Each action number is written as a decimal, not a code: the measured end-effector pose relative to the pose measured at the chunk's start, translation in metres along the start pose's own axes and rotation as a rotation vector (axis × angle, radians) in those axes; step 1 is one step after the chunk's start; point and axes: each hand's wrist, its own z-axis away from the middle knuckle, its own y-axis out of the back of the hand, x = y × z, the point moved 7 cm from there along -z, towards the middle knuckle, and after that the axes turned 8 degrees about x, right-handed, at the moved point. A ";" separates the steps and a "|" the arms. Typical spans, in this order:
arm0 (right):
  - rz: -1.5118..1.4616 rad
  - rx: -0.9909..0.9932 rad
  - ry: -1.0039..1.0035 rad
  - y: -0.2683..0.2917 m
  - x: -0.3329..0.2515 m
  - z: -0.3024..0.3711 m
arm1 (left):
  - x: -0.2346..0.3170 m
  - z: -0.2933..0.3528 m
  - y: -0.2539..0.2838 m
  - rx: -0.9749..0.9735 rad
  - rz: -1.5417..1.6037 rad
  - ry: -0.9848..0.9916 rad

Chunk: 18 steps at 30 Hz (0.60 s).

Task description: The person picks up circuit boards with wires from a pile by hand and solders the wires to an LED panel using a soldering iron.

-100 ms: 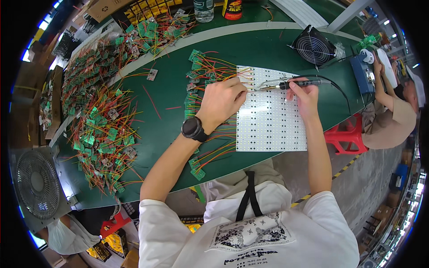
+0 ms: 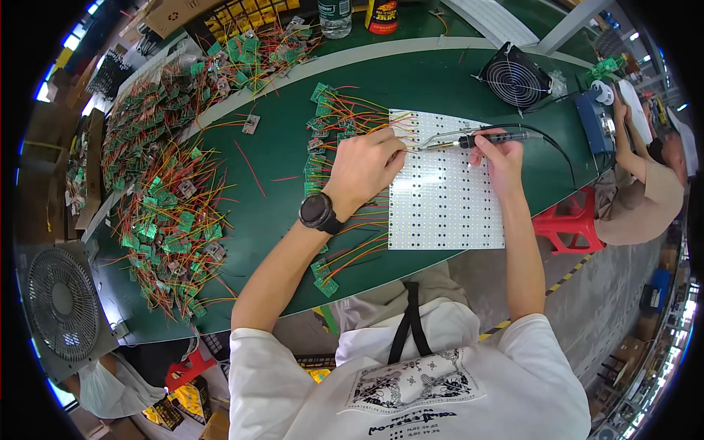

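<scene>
The left hand [image 2: 365, 163] apparently pinches a wire [image 2: 411, 150] for steadiness; the right hand [image 2: 501, 158] holds a soldering iron [image 2: 469, 141] pen-like.

Bright light, glare on the white panel [image 2: 447, 192], heavy fisheye distortion toward the dark outer edges.

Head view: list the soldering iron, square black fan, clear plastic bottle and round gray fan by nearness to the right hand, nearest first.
From the right hand:
1. Soldering iron: in its grasp.
2. Square black fan: beyond the hand.
3. Clear plastic bottle: farther off, toward the left.
4. Round gray fan: at the far left.
</scene>
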 end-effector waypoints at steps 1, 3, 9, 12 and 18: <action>-0.001 0.000 0.001 0.000 0.000 0.000 | -0.001 0.000 0.000 0.008 0.006 -0.009; 0.009 -0.018 -0.013 0.000 0.002 -0.001 | 0.000 0.000 0.000 0.009 0.005 -0.012; 0.009 -0.030 -0.002 0.000 0.002 -0.001 | 0.000 0.000 -0.001 0.017 -0.007 -0.021; 0.010 -0.035 -0.003 0.000 0.001 0.000 | 0.000 0.000 -0.001 0.011 -0.009 -0.018; 0.026 -0.037 0.004 -0.001 0.002 0.000 | -0.001 0.001 -0.001 0.002 -0.017 -0.003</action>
